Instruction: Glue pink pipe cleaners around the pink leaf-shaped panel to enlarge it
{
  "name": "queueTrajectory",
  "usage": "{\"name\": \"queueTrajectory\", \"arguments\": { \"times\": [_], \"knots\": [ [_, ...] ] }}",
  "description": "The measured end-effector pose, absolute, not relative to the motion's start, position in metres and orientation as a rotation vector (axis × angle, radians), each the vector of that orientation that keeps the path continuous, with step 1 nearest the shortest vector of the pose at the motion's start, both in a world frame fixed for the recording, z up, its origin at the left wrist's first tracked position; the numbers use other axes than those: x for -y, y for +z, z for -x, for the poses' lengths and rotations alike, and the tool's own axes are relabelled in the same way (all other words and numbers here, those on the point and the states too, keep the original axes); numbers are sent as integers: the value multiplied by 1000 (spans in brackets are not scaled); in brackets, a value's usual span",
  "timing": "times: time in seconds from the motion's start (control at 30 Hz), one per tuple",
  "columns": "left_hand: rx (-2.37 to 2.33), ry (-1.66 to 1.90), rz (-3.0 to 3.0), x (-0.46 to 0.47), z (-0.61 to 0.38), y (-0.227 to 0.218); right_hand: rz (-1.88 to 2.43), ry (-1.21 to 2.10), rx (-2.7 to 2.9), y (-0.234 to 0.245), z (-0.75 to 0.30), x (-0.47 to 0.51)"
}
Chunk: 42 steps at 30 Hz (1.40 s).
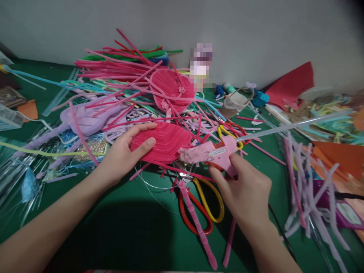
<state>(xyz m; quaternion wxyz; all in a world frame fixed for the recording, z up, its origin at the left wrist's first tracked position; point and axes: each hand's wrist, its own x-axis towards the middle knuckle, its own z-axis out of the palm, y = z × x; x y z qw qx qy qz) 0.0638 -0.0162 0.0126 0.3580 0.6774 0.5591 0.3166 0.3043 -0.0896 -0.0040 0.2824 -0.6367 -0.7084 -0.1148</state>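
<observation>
My right hand (pixel 247 189) is wrapped round the handle of a pink hot glue gun (pixel 210 151). A long clear glue stick (pixel 287 129) sticks out of its back end. The gun's nozzle points left, at the right edge of a flat red pipe-cleaner piece (pixel 162 142); whether it touches is unclear. My left hand (pixel 131 149) grips that piece by its left side, thumb on top. Below lie scissors (pixel 203 204) with red and yellow handles, with a pink wrapped stem (pixel 197 223) across them. A second red pipe-cleaner piece (pixel 173 89) lies just behind.
Pink and red pipe cleaners (pixel 113 68) are heaped at the back. A purple pipe-cleaner shape (pixel 85 115) lies left. Lilac strips (pixel 309 197) and a purple device (pixel 335 208) are at right. Behind the glue stick stands a small bucket (pixel 234 104). The tabletop (pixel 119 227) is green.
</observation>
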Motion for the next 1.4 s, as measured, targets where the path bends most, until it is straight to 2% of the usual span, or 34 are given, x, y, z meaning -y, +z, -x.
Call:
{"name": "queueTrajectory", "arguments": {
  "times": [0.83, 1.13, 1.4],
  "knots": [
    [-1409, 821, -1738, 15, -63, 12, 1757, -263, 1828, -6, -306, 89],
    [-1357, 853, -1663, 14, -62, 9, 2042, 65, 1471, 4, -307, 80],
    [-1187, 932, -1398, 14, -62, 2, 2343, 8, 1518, -8, -352, 65]
  ]
}}
